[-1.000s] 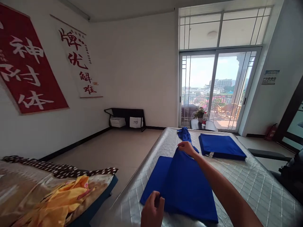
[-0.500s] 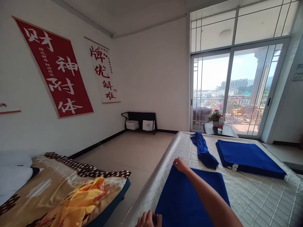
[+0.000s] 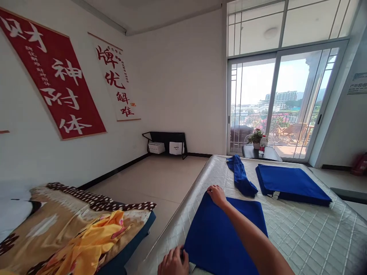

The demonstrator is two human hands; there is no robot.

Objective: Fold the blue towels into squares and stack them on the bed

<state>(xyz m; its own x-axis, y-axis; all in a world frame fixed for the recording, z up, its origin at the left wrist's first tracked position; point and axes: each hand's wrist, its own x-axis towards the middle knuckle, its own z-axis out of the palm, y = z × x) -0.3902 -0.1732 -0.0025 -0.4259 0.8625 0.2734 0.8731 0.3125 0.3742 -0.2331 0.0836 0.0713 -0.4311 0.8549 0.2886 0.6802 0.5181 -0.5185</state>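
A folded blue cloth (image 3: 220, 236) lies flat on the quilted mattress cover in front of me. My right hand (image 3: 217, 194) reaches across it and has its fingers closed on the far left corner. At the near left corner, my left hand (image 3: 174, 261) has curled fingers on the cloth's edge, partly cut off by the frame's bottom. A pale tag shows beside the left hand. Beyond lies a bunched blue cloth (image 3: 242, 177), and to its right a neat stack of folded blue cloths (image 3: 292, 183) with a white label at its edge.
The mattress (image 3: 309, 233) has a shiny quilted cover. To the left, another bed carries a brown patterned blanket (image 3: 65, 221) and a yellow cloth (image 3: 97, 236). A small black table (image 3: 252, 153) with a plant and bottle stands by the sliding door. A low black rack (image 3: 168, 137) holds white boxes.
The view has shifted slightly right and down. My right hand stays at the far corner, its fingers now slightly more extended; my left hand remains at the near corner, with more of it showing.
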